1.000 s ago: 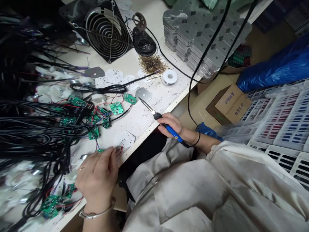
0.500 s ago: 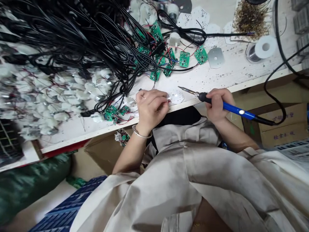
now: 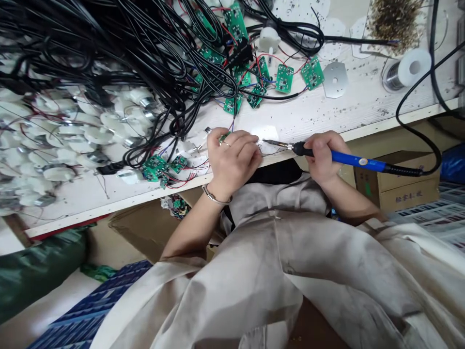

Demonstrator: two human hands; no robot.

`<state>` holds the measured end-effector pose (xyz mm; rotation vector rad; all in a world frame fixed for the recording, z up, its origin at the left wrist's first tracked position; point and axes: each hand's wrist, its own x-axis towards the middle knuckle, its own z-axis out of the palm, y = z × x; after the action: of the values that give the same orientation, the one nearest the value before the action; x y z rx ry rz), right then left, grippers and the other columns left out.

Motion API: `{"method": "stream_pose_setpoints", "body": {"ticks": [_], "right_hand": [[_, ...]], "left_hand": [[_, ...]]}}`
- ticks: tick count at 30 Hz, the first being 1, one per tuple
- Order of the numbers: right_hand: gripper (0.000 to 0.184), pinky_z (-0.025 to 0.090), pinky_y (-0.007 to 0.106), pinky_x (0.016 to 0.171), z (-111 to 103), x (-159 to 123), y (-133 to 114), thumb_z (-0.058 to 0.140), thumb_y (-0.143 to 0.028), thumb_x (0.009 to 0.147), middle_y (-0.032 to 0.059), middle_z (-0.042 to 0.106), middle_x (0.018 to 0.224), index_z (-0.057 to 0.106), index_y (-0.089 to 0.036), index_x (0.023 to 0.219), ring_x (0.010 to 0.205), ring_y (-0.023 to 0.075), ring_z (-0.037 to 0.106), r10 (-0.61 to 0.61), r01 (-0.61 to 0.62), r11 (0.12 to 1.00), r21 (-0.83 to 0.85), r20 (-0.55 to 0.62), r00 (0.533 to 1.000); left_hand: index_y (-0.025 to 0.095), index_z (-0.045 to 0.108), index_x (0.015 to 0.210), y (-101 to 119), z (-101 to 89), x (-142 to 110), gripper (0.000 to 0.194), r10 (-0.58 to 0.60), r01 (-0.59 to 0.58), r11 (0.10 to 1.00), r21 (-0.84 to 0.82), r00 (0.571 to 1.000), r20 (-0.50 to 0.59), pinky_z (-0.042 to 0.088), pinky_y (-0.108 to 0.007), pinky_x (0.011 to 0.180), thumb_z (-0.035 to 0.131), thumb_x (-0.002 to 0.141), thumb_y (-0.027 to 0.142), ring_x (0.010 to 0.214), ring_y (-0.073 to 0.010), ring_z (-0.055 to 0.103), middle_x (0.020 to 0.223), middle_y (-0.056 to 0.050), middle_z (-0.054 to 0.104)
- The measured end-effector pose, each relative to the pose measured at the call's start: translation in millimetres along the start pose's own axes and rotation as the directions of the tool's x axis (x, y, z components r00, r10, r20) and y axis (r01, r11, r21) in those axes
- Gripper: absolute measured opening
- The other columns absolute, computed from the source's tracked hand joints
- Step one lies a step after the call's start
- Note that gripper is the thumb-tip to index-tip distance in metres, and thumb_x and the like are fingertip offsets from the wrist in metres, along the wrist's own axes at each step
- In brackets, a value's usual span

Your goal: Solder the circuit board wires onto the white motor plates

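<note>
My right hand [image 3: 322, 156] is shut around a blue-handled soldering iron [image 3: 358, 161], and its metal tip [image 3: 274, 143] lies just above the near edge of a white perforated plate [image 3: 267, 133]. My left hand [image 3: 232, 162] rests next to that plate, with its fingertips pinching thin wires at the plate's edge. A small green circuit board [image 3: 223, 138] shows just beyond the left fingers, partly hidden. The contact point under the iron tip is hidden at this angle. Several wired green circuit boards [image 3: 284, 78] lie farther along the white workbench [image 3: 348, 114].
A heap of black cables [image 3: 109, 43] and white round parts [image 3: 61, 150] fills the bench's left side. A solder spool [image 3: 409, 69] and brass shavings [image 3: 394, 24] lie to the right. A cardboard box [image 3: 395, 186] stands below the bench edge.
The head view has swung around since the oldest frame. My hands have come closer together, and the iron tip has moved up to the white plate's near edge beside my left fingers.
</note>
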<state>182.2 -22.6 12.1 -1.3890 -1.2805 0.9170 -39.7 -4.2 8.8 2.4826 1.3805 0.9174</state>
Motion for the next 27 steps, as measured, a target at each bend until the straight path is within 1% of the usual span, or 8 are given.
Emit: {"method": "stream_pose_setpoints", "body": {"ticks": [3,6,9,12,16,19,23,27], "right_hand": [[0.047,0.052,0.033,0.06,0.4,-0.5,-1.6,0.051,-0.067,0.093,0.0014,0.061,0.065,0.054,-0.025,0.072,0.062,0.015,0.06,-0.026,0.025,0.999,-0.026,-0.043,0.999],[0.044,0.053,0.032,0.061,1.9,-1.6,1.6,0.054,-0.064,0.093,0.0012,0.063,0.066,0.056,-0.025,0.072,0.061,0.0143,0.061,-0.028,0.027,0.999,-0.035,-0.033,0.999],[0.043,0.053,0.03,0.058,3.2,-3.4,8.6,0.054,-0.061,0.094,-0.0011,0.063,0.064,0.058,-0.024,0.073,0.058,0.0124,0.061,-0.114,0.112,0.993,-0.027,-0.073,0.991],[0.04,0.052,0.027,0.055,3.8,-4.7,14.1,0.054,-0.057,0.096,-0.0038,0.062,0.063,0.061,-0.024,0.074,0.054,0.0104,0.06,-0.199,0.197,0.98,-0.033,-0.099,0.975],[0.04,0.052,0.027,0.055,3.6,-4.6,14.4,0.054,-0.057,0.096,-0.0041,0.061,0.061,0.062,-0.024,0.075,0.053,0.0098,0.059,-0.203,0.196,0.978,-0.077,-0.101,0.974],[0.039,0.052,0.027,0.055,3.1,-3.8,12.0,0.055,-0.057,0.096,-0.0045,0.06,0.06,0.063,-0.024,0.076,0.053,0.0099,0.059,-0.214,0.203,0.973,-0.11,-0.093,0.972],[0.036,0.051,0.026,0.055,2.3,-3.5,11.1,0.057,-0.054,0.096,-0.0052,0.059,0.058,0.063,-0.025,0.076,0.052,0.0096,0.059,-0.246,0.232,0.962,-0.144,-0.084,0.966],[0.034,0.052,0.027,0.056,1.4,-4.4,13.0,0.056,-0.053,0.097,-0.0053,0.06,0.061,0.063,-0.025,0.078,0.053,0.0095,0.06,-0.222,0.214,0.972,-0.099,-0.08,0.972]], "left_hand": [[0.025,0.056,0.081,0.6,0.4,-1.8,0.012,-0.037,0.037,0.999,-0.007,0.999,0.014,0.039,-0.049,0.101,0.058,0.09,0.017,0.095,-0.0192,0.071,0.098,0.003,0.077],[0.025,0.057,0.082,2.1,1.2,-4.0,0.01,-0.061,0.061,0.998,0.019,0.998,0.017,0.037,-0.051,0.107,0.059,0.088,0.017,0.095,-0.0196,0.071,0.099,0.003,0.077],[0.024,0.056,0.081,4.8,1.9,-5.3,0.01,-0.094,0.093,0.995,0.048,0.995,0.02,0.039,-0.053,0.107,0.06,0.088,0.017,0.094,-0.0198,0.071,0.099,0.003,0.077],[0.024,0.055,0.081,7.2,2.5,-5.9,0.011,-0.123,0.122,0.992,0.027,0.992,0.013,0.04,-0.053,0.108,0.059,0.088,0.017,0.093,-0.0195,0.071,0.1,0.003,0.077],[0.024,0.056,0.081,8.6,2.9,-6.3,0.01,-0.138,0.137,0.99,-0.015,0.99,-0.017,0.038,-0.055,0.112,0.059,0.086,0.017,0.094,-0.0192,0.071,0.1,0.002,0.077],[0.025,0.056,0.081,10.0,3.0,-5.7,0.01,-0.163,0.164,0.986,-0.016,0.987,0.003,0.036,-0.056,0.115,0.06,0.086,0.017,0.095,-0.0193,0.07,0.099,0.002,0.076],[0.025,0.056,0.081,13.8,3.7,-3.9,0.01,-0.201,0.201,0.979,0.023,0.98,0.011,0.037,-0.057,0.116,0.058,0.087,0.017,0.092,-0.0189,0.07,0.096,0.003,0.075],[0.025,0.056,0.081,15.2,2.1,-3.4,0.01,-0.215,0.215,0.976,-0.006,0.976,0.034,0.034,-0.059,0.118,0.058,0.087,0.016,0.094,-0.0199,0.07,0.098,0.002,0.075]]}}
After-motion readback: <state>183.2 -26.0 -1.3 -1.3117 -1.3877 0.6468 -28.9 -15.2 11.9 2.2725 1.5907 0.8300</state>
